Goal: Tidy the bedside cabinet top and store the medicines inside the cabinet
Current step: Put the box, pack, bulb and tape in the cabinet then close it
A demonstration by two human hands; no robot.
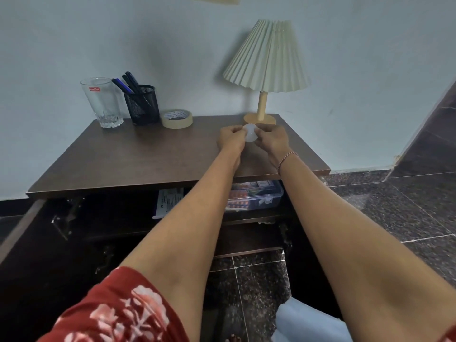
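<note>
Medicine box sits on the shelf under the worktop; above it, my left grip and right grip pinch a small white pot from either side; lamp just behind; tape far left.

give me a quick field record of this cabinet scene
left hand: pinches small white round object
right hand: pinches the same object
cabinet top: glass, mesh pen holder, tape roll, lamp
cabinet door: swung open
shelf inside: clear box of medicine packs, white packet beside it
</note>
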